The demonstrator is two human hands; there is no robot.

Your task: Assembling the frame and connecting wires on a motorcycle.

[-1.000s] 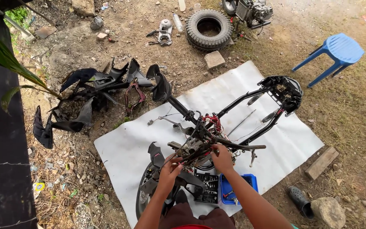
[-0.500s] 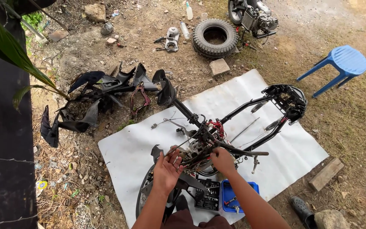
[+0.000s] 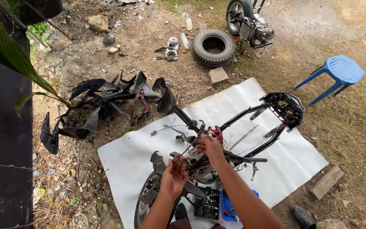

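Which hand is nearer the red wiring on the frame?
Right. The right hand sits just beside the red wiring, nearly touching it. The left hand is lower, toward the front wheel.

Motorcycle frame (image 3: 242,123) on sheet (image 3: 128,157), stool (image 3: 337,74) right, tyre (image 3: 213,47) behind

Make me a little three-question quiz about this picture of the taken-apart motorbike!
1. True or false: the stripped motorbike frame lies on a white sheet.
2. What colour is the plastic stool? A red, B blue, C green.
3. Fill in: a loose ____ lies on the dirt near the parked motorbike.

Key: 1 true. 2 B. 3 tyre.

Bonus fact: both the left hand and right hand work at the frame's middle.
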